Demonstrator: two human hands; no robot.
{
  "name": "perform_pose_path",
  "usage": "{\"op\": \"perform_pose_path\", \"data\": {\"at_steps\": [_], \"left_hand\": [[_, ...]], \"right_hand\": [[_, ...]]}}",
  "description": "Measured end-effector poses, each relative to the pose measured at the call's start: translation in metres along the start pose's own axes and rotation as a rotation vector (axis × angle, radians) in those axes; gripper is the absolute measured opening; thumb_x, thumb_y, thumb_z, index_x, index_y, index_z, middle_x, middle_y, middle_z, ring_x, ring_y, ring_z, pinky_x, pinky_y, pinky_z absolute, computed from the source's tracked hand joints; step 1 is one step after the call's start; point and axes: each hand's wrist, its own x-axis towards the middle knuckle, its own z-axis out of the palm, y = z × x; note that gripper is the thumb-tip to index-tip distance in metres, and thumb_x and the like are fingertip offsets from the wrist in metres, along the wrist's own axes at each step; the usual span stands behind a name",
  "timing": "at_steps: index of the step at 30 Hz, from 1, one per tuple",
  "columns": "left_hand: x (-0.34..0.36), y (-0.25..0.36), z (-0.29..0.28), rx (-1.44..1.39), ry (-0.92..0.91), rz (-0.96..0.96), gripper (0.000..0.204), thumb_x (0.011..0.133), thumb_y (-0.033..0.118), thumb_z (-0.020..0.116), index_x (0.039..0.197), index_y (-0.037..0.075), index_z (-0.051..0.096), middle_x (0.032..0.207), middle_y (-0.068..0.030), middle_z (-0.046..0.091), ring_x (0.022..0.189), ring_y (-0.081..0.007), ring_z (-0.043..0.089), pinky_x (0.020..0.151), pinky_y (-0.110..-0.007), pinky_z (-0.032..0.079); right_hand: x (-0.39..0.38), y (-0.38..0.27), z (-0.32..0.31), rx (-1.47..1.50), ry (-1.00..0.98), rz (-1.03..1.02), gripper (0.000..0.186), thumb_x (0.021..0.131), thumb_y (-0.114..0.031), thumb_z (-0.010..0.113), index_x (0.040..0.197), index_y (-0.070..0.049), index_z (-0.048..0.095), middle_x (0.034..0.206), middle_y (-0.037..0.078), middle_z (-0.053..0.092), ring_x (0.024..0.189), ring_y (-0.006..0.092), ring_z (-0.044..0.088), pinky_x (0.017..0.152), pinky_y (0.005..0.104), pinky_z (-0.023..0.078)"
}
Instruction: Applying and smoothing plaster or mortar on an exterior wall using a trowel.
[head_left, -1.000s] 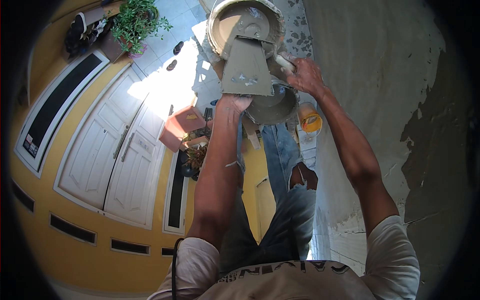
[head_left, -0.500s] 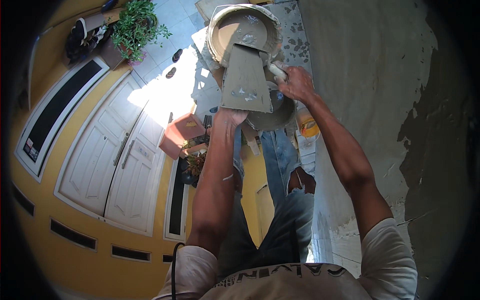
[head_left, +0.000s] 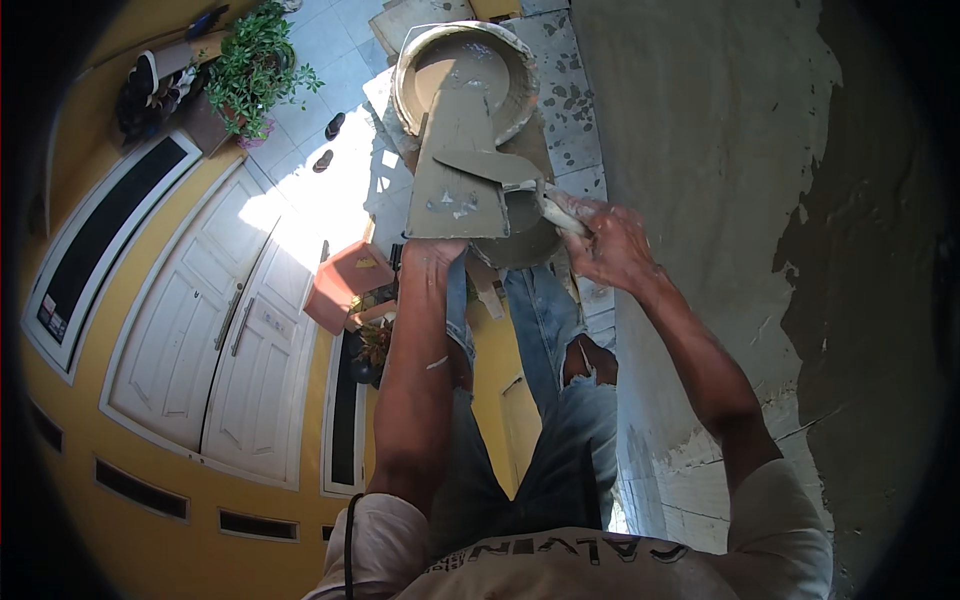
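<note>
My left hand (head_left: 432, 254) grips a grey, plaster-smeared board (head_left: 455, 205) at its near end, its fingers mostly hidden underneath. My right hand (head_left: 612, 245) is closed round the pale handle of a trowel (head_left: 480, 165), whose blade lies across the board, a little right of its middle. The board's far end overlaps a large bucket (head_left: 522, 70) of grey wet mix. A second, smaller bucket (head_left: 525, 243) is partly hidden under the board and trowel, just beyond my legs.
A grey plastered wall (head_left: 700, 150) rises along my right. On the left are a white double door (head_left: 175, 340) in a yellow wall, a potted plant (head_left: 255, 75), sandals (head_left: 333, 128) and a pinkish planter (head_left: 350, 285). Both buckets stand in the middle ahead.
The board and both hands have moved toward me. The trowel has swung from the board's right side to lie across it. The view has shifted slightly.
</note>
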Motion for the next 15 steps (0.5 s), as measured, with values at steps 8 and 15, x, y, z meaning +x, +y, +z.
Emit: {"op": "perform_pose_path", "data": {"at_steps": [8,15], "left_hand": [[-0.013,-0.008,-0.018,-0.085,-0.175,-0.057,0.037,0.104,0.033,0.056,0.132,0.009,0.062,0.122,-0.0068,0.068,0.108,-0.0232,0.068,0.091,-0.041,0.059],[0.002,-0.016,-0.025,-0.081,-0.196,-0.006,0.040,0.104,0.036,0.055,0.132,0.009,0.062,0.125,-0.0084,0.069,0.110,-0.0234,0.069,0.091,-0.039,0.060]], "right_hand": [[0.084,0.063,0.030,0.296,0.157,-0.009,0.044,0.094,-0.026,0.064,0.131,-0.002,0.067,0.090,0.015,0.074,0.074,0.0262,0.072,0.072,0.0361,0.058],[0.036,0.041,0.007,1.894,-0.719,0.376,0.057,0.110,-0.046,0.041,0.132,0.004,0.058,0.058,0.005,0.049,0.035,0.0096,0.039,0.033,0.0237,0.033]]}}
